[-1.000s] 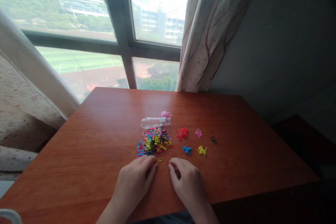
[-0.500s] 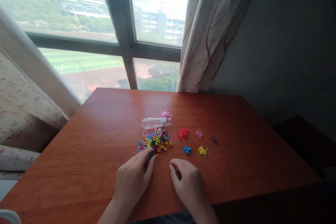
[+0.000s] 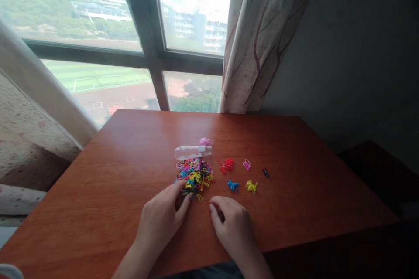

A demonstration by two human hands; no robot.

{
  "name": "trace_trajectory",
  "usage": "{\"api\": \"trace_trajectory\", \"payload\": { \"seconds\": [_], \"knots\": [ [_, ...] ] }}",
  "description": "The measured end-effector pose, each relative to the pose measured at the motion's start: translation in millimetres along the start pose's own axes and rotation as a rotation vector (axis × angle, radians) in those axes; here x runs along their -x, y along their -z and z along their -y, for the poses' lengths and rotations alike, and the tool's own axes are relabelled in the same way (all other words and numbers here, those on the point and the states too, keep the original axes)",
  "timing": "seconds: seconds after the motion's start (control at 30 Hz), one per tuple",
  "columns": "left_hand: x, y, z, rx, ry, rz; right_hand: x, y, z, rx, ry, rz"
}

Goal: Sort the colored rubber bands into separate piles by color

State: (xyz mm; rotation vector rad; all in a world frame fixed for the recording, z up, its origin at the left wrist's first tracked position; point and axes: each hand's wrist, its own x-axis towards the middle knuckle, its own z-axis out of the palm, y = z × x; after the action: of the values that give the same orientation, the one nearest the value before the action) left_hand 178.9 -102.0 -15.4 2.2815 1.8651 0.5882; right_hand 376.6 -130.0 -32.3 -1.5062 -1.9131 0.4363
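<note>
A mixed pile of small coloured rubber bands [image 3: 196, 174] lies on the wooden table. My left hand [image 3: 165, 211] reaches its near left edge, thumb and fingers apart, with the fingertips touching some dark and blue bands. A yellow loop lies just beyond the thumb tip. To the right, my right hand [image 3: 232, 222] rests on the table, fingers curled and thumb close to the index tip; nothing shows between them. Sorted by colour beyond it are red bands [image 3: 227, 165], blue bands [image 3: 232, 186], yellow bands [image 3: 252, 186], pink bands [image 3: 246, 165] and a small black bunch [image 3: 266, 172].
Behind the pile a clear bottle [image 3: 190, 153] lies on its side, its neck pointing right. A pink-purple bunch of bands [image 3: 206, 141] sits just past its neck. The table [image 3: 147, 135] meets a window with curtains [image 3: 245, 52]. A white rounded rim [image 3: 11, 269] shows at the lower left.
My left hand has drawn slightly left at the pile, and bands at its near edge have shifted, the yellow loop a little nearer. My right hand stays nearly still. The view has turned slightly.
</note>
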Motion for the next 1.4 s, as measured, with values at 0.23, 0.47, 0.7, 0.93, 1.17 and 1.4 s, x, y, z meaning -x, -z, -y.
{"api": "trace_trajectory", "payload": {
  "seconds": [0.23, 0.47, 0.7, 0.93, 1.17, 1.4],
  "knots": [
    [9, -5.2, 3, 0.050, -0.081, -0.035, 0, 0, -1, -0.004, -0.012, 0.012],
    [15, 0.7, 11, 0.003, -0.027, -0.130, 0, 0, -1, -0.014, -0.020, 0.012],
    [24, 1.6, 9, 0.067, -0.147, -0.139, 0, 0, -1, -0.014, -0.024, 0.012],
    [24, 0.0, 6, -0.002, -0.198, -0.129, 0, 1, 0, 0.000, -0.013, 0.008],
    [24, 1.5, 6, 0.036, -0.185, -0.116, 0, 1, 0, 0.012, -0.002, 0.007],
    [19, 5.1, 0, 0.147, -0.171, -0.108, -1, 1, 0, 0.007, 0.004, 0.009]
  ]
}}
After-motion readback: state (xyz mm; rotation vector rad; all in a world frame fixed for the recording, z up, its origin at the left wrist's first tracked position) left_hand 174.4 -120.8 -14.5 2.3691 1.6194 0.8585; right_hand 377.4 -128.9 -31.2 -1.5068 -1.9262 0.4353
